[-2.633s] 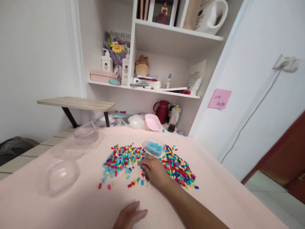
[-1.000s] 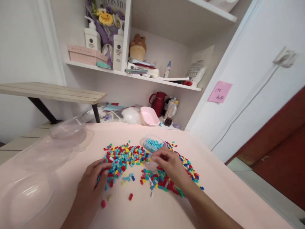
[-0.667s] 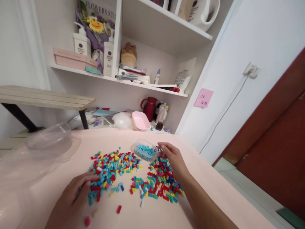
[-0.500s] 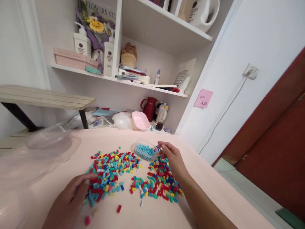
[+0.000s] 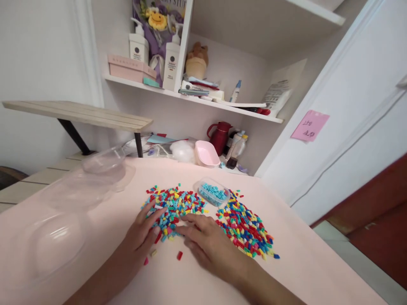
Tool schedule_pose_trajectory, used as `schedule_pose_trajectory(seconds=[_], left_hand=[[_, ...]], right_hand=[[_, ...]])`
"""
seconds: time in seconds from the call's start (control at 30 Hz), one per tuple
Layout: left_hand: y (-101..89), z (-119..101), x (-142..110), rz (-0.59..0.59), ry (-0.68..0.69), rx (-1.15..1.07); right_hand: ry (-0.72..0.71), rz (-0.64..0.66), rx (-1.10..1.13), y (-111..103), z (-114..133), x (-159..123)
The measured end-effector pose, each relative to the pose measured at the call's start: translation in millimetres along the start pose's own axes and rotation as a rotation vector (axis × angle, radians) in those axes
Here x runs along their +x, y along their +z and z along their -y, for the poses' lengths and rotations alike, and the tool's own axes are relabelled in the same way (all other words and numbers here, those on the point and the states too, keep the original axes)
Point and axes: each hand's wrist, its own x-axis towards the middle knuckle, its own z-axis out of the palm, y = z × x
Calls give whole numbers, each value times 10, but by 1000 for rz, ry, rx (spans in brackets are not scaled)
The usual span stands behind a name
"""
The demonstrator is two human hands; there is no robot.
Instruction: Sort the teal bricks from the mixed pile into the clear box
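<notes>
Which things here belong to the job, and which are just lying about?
In the job: left hand, right hand, left brick pile, right brick pile, tub of blue bricks, perhaps clear containers.
Lying about: pink tub, red jug, pump bottles, soft toy.

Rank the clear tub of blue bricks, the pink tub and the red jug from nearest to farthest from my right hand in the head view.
From the right hand:
1. Clear tub: just beyond the hand, at the far side of the loose bricks.
2. Pink tub: farther back, past the clear tub.
3. Red jug: behind the pink tub, to its right.
</notes>
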Motion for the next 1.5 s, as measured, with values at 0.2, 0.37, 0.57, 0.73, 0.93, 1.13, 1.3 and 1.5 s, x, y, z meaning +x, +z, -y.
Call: schedule_pose_trajectory(seconds=[0.2,0.37,0.57,0.73,0.93,1.13,1.3,1.5], left_hand=[[-59,-363,-142,286,-187,-247],[79,-199,-27,275,-78,-514],[38,-224,98,-7,-188,-661],[-153,-464,51,-175,-346,-655],[-143,-421,74,-175,-355,-610],[-133,-376,48,-81,-278,-413],[-88,-105,81,-35,-147,-64],[32,175,29,-43,82,492]], right_hand=[[-83,62,-38,-48,172,43],[-117,213,16,-131,248,86],[34,157,-28,-229,-40,27],[-39,93,-96,-290,158,18],[-475,174,-132,65,481,-5],[-199,214,-30,-111,209,19],[116,-136,159,-325,-181,33],[283,-218,201,-246,-303,21]])
